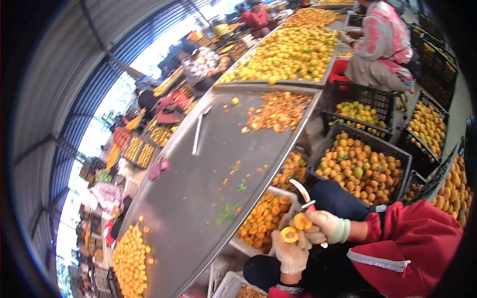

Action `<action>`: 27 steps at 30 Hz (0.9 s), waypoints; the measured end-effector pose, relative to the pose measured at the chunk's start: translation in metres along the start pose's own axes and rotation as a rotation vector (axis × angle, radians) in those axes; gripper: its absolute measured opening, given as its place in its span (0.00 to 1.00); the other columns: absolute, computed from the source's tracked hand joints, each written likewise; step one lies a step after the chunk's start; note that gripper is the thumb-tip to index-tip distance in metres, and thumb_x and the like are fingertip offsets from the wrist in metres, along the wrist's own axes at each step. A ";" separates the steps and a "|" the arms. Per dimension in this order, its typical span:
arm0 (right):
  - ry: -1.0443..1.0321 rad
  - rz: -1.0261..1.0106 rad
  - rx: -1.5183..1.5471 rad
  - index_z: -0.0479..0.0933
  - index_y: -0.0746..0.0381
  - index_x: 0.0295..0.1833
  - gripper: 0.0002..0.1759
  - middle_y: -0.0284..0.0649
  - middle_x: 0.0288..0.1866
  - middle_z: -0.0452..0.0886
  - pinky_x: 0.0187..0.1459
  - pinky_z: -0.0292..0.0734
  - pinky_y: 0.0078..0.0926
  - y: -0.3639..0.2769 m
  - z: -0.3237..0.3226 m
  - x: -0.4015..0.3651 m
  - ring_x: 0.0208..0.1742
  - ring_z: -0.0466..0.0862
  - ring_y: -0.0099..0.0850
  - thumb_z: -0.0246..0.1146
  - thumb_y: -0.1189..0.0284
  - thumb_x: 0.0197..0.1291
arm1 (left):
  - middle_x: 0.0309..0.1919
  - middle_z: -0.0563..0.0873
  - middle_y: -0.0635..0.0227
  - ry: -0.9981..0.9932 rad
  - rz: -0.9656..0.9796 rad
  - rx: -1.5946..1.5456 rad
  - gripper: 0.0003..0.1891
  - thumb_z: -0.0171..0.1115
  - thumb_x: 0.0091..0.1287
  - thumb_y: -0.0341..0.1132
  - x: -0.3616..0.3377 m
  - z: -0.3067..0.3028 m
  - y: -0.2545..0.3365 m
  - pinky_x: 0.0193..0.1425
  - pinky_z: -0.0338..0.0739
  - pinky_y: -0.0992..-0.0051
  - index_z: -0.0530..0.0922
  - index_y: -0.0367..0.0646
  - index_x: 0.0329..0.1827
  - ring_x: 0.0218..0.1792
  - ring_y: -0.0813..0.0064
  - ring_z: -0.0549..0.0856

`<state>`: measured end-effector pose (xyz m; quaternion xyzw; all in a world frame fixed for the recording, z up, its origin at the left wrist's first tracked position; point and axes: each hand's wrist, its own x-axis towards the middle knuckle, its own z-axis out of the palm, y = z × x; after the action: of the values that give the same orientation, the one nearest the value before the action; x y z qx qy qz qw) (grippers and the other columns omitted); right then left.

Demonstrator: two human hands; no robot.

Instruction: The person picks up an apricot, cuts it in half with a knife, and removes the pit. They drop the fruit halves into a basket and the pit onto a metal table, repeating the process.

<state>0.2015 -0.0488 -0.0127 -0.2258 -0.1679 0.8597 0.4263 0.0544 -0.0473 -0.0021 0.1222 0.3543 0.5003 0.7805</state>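
Observation:
Both my hands wear pale knit gloves and meet over my lap. In my left hand (pixel 290 254), closed fingers hold an apricot half (pixel 289 235), its cut face and hollow turned up. My right hand (pixel 325 226) is wrapped round a knife (pixel 299 190) with a curved blade that points up and away. A second apricot piece (pixel 302 221) sits between the two hands, right at the right hand's fingers. Just beyond them stands a crate of halved apricots (pixel 263 218).
A long metal table (pixel 194 198) runs alongside, bearing pits (pixel 280 111), a metal tool (pixel 199 130) and apricots (pixel 131 260) at its near end. Crates of whole apricots (pixel 360 166) stand to the right. Several people work around, one seated person (pixel 382 44) at the far right.

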 end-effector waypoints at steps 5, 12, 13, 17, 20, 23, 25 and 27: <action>-0.057 -0.041 -0.224 0.61 0.52 0.27 0.26 0.24 0.17 0.56 0.17 0.49 0.20 0.012 0.002 0.001 0.14 0.55 0.18 0.50 0.45 0.72 | 0.20 0.66 0.78 -0.100 -0.115 -0.066 0.30 0.38 0.69 0.69 -0.007 -0.021 0.012 0.25 0.56 0.78 0.71 0.50 0.34 0.18 0.81 0.63; -0.100 -0.099 -0.408 0.77 0.60 0.43 0.24 0.32 0.26 0.78 0.24 0.70 0.20 0.016 0.004 0.012 0.20 0.72 0.21 0.56 0.48 0.70 | 0.23 0.68 0.75 -0.007 -0.100 -0.114 0.34 0.35 0.72 0.69 -0.009 -0.031 0.013 0.28 0.57 0.77 0.75 0.46 0.41 0.22 0.79 0.64; -0.029 -0.349 -0.604 0.76 0.63 0.51 0.23 0.35 0.35 0.81 0.34 0.75 0.21 0.026 -0.004 0.031 0.31 0.77 0.22 0.59 0.52 0.69 | 0.23 0.68 0.75 -0.055 -0.123 -0.143 0.34 0.35 0.72 0.68 -0.010 -0.036 0.014 0.28 0.57 0.77 0.75 0.45 0.44 0.23 0.79 0.64; 0.140 -0.626 -0.839 0.68 0.67 0.66 0.29 0.39 0.51 0.82 0.53 0.77 0.25 0.023 -0.022 0.083 0.51 0.80 0.25 0.65 0.62 0.66 | 0.22 0.67 0.74 -0.070 -0.103 -0.123 0.34 0.34 0.73 0.67 -0.023 -0.030 0.023 0.27 0.56 0.77 0.75 0.42 0.45 0.21 0.78 0.62; 0.177 -0.480 -0.606 0.75 0.65 0.51 0.16 0.35 0.38 0.81 0.35 0.76 0.19 0.001 0.032 0.057 0.34 0.78 0.21 0.62 0.63 0.67 | 0.20 0.66 0.73 -0.057 -0.136 0.023 0.34 0.34 0.73 0.67 -0.021 -0.031 0.020 0.26 0.57 0.76 0.74 0.41 0.44 0.18 0.78 0.61; 0.130 -0.535 -0.155 0.68 0.57 0.26 0.14 0.27 0.18 0.66 0.21 0.53 0.19 0.002 0.043 0.058 0.18 0.62 0.19 0.55 0.68 0.66 | 0.19 0.67 0.72 0.016 -0.096 0.213 0.34 0.33 0.73 0.67 -0.023 -0.019 0.016 0.25 0.60 0.75 0.73 0.41 0.42 0.17 0.77 0.63; 0.121 -0.526 -0.050 0.64 0.55 0.25 0.17 0.26 0.17 0.60 0.20 0.50 0.20 -0.009 0.049 0.052 0.16 0.57 0.20 0.53 0.65 0.69 | 0.21 0.70 0.71 0.020 -0.041 0.321 0.36 0.31 0.74 0.68 -0.025 -0.014 0.015 0.29 0.67 0.73 0.72 0.41 0.39 0.20 0.77 0.68; 0.048 -0.506 0.044 0.60 0.55 0.22 0.24 0.26 0.16 0.54 0.19 0.48 0.21 -0.015 0.052 0.044 0.15 0.52 0.20 0.49 0.59 0.73 | 0.20 0.71 0.70 0.012 -0.025 0.412 0.36 0.28 0.74 0.67 -0.020 -0.021 0.009 0.28 0.68 0.73 0.72 0.41 0.39 0.19 0.76 0.69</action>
<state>0.1598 -0.0093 0.0271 -0.1876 -0.1900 0.7235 0.6366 0.0289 -0.0637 -0.0040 0.2720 0.4550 0.4085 0.7431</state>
